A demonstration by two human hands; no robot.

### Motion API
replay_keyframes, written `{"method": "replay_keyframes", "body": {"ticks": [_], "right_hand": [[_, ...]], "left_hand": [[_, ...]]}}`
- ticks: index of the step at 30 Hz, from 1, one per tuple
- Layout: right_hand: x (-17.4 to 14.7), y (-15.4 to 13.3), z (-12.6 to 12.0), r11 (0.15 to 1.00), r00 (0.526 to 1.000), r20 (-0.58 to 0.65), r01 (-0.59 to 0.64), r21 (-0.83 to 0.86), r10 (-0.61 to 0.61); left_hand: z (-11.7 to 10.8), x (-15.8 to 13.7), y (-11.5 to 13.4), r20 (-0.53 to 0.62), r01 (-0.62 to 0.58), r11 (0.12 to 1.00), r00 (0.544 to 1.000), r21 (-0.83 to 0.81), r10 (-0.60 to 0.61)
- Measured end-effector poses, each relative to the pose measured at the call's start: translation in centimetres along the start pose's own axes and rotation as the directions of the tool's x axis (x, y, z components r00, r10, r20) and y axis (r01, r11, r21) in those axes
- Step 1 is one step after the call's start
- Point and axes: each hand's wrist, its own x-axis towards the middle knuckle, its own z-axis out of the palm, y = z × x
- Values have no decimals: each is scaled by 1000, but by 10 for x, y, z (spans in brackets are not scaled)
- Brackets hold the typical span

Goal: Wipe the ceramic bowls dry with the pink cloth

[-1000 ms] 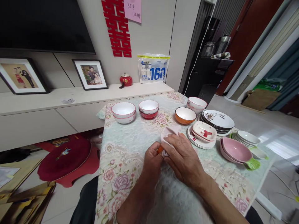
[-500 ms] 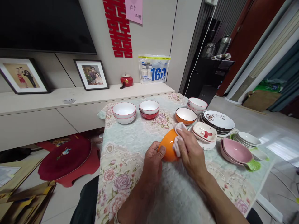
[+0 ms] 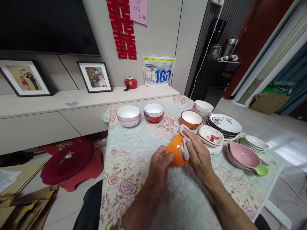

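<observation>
An orange bowl (image 3: 174, 149) is held tilted above the table, its glossy outer side facing up toward me. My left hand (image 3: 159, 164) grips its left edge, thumb on the outside. Pressed against the bowl's right side is a pale pinkish cloth (image 3: 184, 149), held in my right hand (image 3: 199, 156). The inside of the bowl is hidden from me. Just beyond my right hand, another orange bowl (image 3: 191, 118) with a white inside and dark rim stands upright on the table.
Stacked white bowls (image 3: 128, 115) and red-and-white bowls (image 3: 153, 111) stand at the back left of the flowered tablecloth (image 3: 127, 182). Along the right are more bowls (image 3: 203, 108), dark-rimmed plates (image 3: 225, 124), square dishes (image 3: 211, 135), pink leaf-shaped bowls (image 3: 243, 156) and small green-edged dishes (image 3: 256, 142).
My right hand and the cloth have shifted slightly over the bowl's outer side. The bowl has turned a little and moved slightly right. Both hands keep their hold.
</observation>
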Motion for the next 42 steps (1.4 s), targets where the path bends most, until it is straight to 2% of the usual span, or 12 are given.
{"method": "replay_keyframes", "body": {"ticks": [3,6,10,13,18,23,26,29,32,35,39,42], "right_hand": [[2,9,-3,974,980,-24,-195,116,199],[1,9,-1,963,968,-42,-242,121,248],[-8,-10,8,996,998,-59,5,-94,-11],[-14,-26,12,939,968,50,249,-238,-244],[-9,-30,-3,915,945,149,321,-246,-291],[6,-8,-18,997,996,77,-42,71,36],[11,6,-21,865,920,140,-392,313,367],[12,14,-21,782,856,170,-516,349,488],[8,9,-18,899,923,67,-385,209,380],[2,-10,-15,995,995,26,-99,-16,100],[-1,-32,-17,964,975,127,205,-168,-185],[2,-28,-21,971,968,156,216,-107,-198]], "left_hand": [[-2,1,0,-18,-1,1000,1000,18,1],[-3,1,0,-20,-9,999,1000,38,9],[-4,1,-3,5,-21,996,1000,86,20],[-6,0,-5,39,-45,990,998,132,41],[-4,-3,-4,118,1,991,993,136,-17],[-5,-4,-2,94,14,980,995,201,-34],[-7,-2,-1,40,8,982,999,187,-16],[-8,0,1,19,12,988,1000,151,-15],[-11,2,0,34,-11,976,999,217,3],[-13,2,-2,84,-37,945,996,324,10],[-12,0,-1,159,-64,926,987,371,4],[-10,-1,-1,147,-40,945,989,325,-9]]}}
